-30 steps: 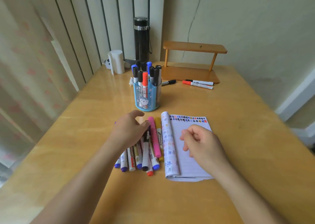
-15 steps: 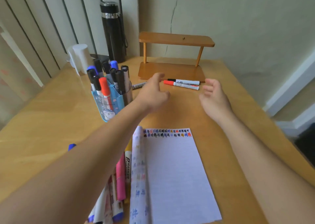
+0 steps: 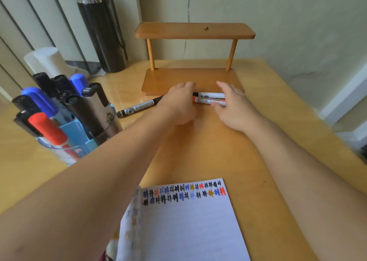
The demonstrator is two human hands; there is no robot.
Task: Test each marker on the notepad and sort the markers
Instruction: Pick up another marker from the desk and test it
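A red-capped marker (image 3: 210, 101) and a black-capped marker (image 3: 211, 95) lie side by side on the wooden table (image 3: 278, 141), tight against the front edge of a small wooden shelf (image 3: 178, 78). The right hand (image 3: 233, 107) is at their right end, with its thumb against the near side of the red-capped marker and its fingers arched over the far side, pinching it. The left hand (image 3: 179, 104) covers their left end, and its grip cannot be told from here.

A third black marker (image 3: 137, 108) lies loose on the table just left of that hand.

At the left stands a clear blue pen holder (image 3: 83, 148), packed with upright markers (image 3: 93, 106): mostly black caps, two blue, one red.

The notepad (image 3: 188, 227) lies open nearest the person, with rows of coloured test scribbles (image 3: 184, 193) along its top.

Behind the holder are a white cylinder (image 3: 49, 62) and a tall black flask (image 3: 99, 32).
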